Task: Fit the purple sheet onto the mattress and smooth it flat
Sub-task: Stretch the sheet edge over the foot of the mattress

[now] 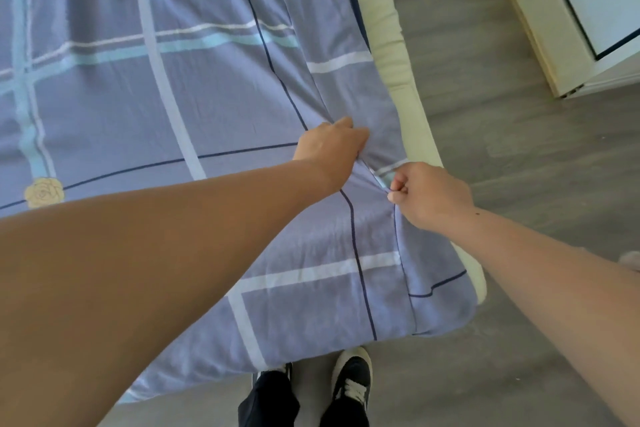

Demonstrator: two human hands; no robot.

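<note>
The purple sheet (145, 107), checked with white, teal and navy lines and a cream rose print, covers most of the mattress (394, 55). A cream strip of mattress shows bare along the right side. My left hand (329, 146) rests knuckles-up near that right edge, its fingers closed on a fold of the sheet. Just to its right, my right hand (429, 194) is a fist pinching the sheet's edge. The fabric bunches into a ridge between the two hands. The near right corner of the sheet wraps round the mattress corner.
Grey wood-look floor (502, 149) runs along the right of the bed. A white cabinet (568, 10) with a dark-trimmed door stands at the upper right. My feet in dark shoes (349, 381) stand at the bed's near end.
</note>
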